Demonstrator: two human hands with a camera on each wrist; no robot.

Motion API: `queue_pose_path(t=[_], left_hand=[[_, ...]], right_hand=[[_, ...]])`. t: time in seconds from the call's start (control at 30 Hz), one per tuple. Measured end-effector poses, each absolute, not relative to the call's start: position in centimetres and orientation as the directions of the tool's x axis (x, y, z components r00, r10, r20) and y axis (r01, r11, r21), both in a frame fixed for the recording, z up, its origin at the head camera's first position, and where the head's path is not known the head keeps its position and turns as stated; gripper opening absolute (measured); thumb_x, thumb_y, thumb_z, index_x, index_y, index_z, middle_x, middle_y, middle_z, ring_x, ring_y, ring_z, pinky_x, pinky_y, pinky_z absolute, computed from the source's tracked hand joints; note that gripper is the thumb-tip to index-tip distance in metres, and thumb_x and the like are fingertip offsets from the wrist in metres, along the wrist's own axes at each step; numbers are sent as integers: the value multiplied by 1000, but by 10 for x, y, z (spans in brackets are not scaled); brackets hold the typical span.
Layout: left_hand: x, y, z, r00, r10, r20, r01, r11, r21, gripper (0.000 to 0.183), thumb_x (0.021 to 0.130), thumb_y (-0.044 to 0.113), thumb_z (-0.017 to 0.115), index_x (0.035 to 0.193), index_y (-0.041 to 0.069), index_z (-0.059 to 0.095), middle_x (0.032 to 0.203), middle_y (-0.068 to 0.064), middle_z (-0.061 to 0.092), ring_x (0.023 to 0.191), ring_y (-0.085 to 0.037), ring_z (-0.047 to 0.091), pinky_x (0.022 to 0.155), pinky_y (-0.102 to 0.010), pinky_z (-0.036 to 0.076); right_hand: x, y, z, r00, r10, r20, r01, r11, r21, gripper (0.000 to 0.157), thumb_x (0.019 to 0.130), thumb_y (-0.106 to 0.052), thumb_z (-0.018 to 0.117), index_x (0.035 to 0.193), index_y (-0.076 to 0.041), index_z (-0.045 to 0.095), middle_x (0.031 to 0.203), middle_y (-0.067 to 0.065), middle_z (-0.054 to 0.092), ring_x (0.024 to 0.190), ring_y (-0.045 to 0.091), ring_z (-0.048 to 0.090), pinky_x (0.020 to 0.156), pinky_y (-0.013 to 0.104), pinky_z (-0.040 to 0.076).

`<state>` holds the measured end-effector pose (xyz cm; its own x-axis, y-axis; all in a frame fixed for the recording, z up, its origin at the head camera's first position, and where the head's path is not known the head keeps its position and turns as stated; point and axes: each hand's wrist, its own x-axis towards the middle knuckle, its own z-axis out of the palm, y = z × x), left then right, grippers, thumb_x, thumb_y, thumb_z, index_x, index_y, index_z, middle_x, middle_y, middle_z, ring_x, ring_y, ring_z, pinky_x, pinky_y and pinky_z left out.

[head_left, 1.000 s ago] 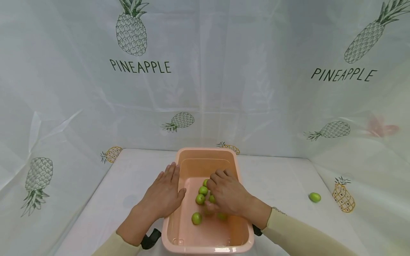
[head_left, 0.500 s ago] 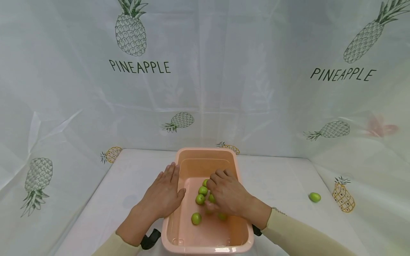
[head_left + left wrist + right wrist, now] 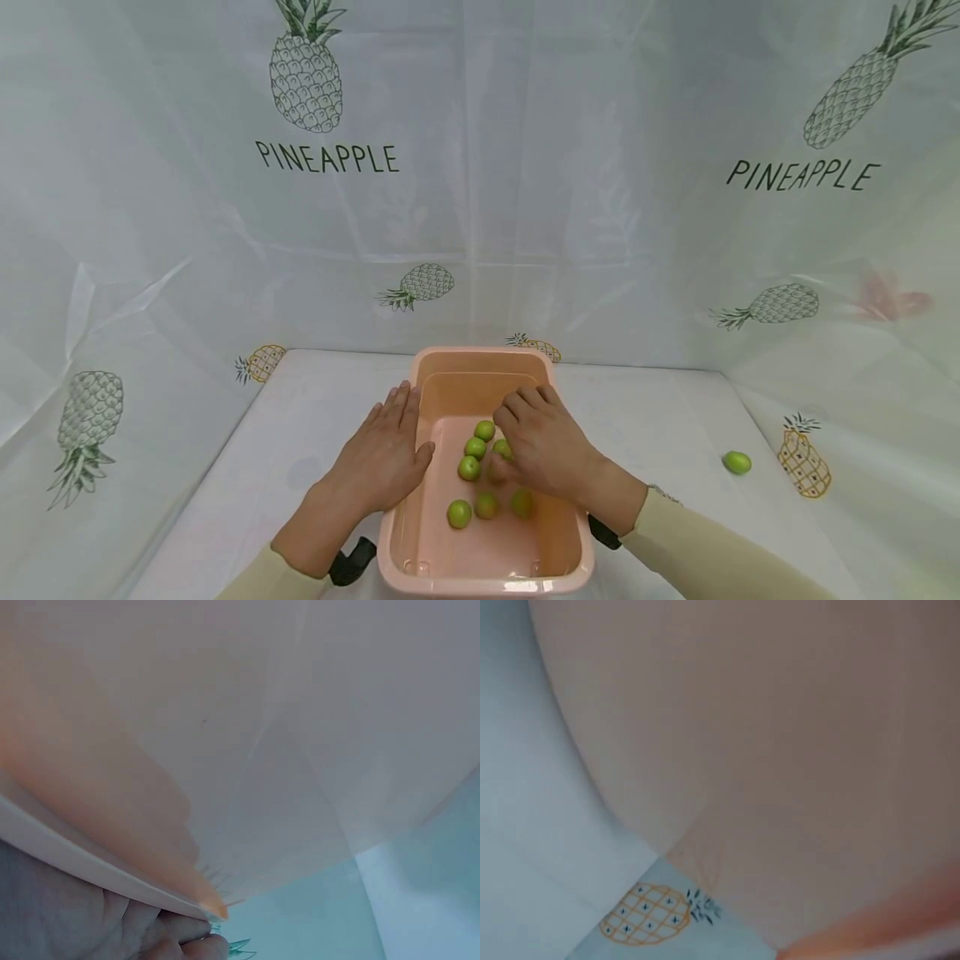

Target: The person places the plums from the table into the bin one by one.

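A pink plastic basin (image 3: 487, 554) stands lengthwise before me with several small round green fruits (image 3: 469, 468) on its floor. My left hand (image 3: 386, 454) lies along the basin's left rim, fingers straight and thumb reaching over the edge; the left wrist view shows fingers beneath that rim. Inside the basin, on the right, my right hand (image 3: 542, 437) has its fingers curled. A green fruit (image 3: 502, 449) shows between its fingers and thumb, partly covered by the hand. Two more green fruits, one of them (image 3: 486, 505), lie just below this hand. The right wrist view shows only the basin's outer wall (image 3: 742, 750).
One oval green fruit (image 3: 737, 462) lies apart on the white table (image 3: 645, 425), to the right. A pale curtain (image 3: 562, 183) printed with pineapples hangs behind and at both sides. The basin reaches almost to the table's back edge.
My right hand has shifted a little right and away from me, and the fruit at its fingers has moved with it. More fruits below it now show. My left hand stays put.
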<state>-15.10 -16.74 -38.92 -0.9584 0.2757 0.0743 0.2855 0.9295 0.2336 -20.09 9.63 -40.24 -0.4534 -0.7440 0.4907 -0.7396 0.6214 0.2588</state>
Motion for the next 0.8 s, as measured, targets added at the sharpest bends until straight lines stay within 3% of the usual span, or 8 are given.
queue_pose_path(t=[0.27,0.57,0.8], left_hand=[[-151,-167,-389,-956,283,74,293,929,225,77,107,34,58,160,-13,28,169,-32,26,158,-44,28,126,-60,30],[-150,-167,-388,-957,281,73,291,930,227,77,107,33,58,160,-14,28,169,-32,26,158,-44,27,126,-60,30],[-150,-166,-387,-960,273,60,279,930,238,77,107,33,58,161,-13,27,169,-31,25,159,-44,27,126,-60,29]], right_hand=[[-217,133,-389,-421,-654,629,-680,686,258,25,90,-32,60,93,-7,63,93,7,62,88,30,55,78,46,46],[-235,186,-394,-443,-532,721,-596,776,206,32,93,-29,54,98,1,63,94,16,64,89,40,57,74,53,45],[-244,251,-431,-554,-454,698,-489,856,168,34,88,-28,61,98,4,63,91,19,63,84,42,55,70,54,43]])
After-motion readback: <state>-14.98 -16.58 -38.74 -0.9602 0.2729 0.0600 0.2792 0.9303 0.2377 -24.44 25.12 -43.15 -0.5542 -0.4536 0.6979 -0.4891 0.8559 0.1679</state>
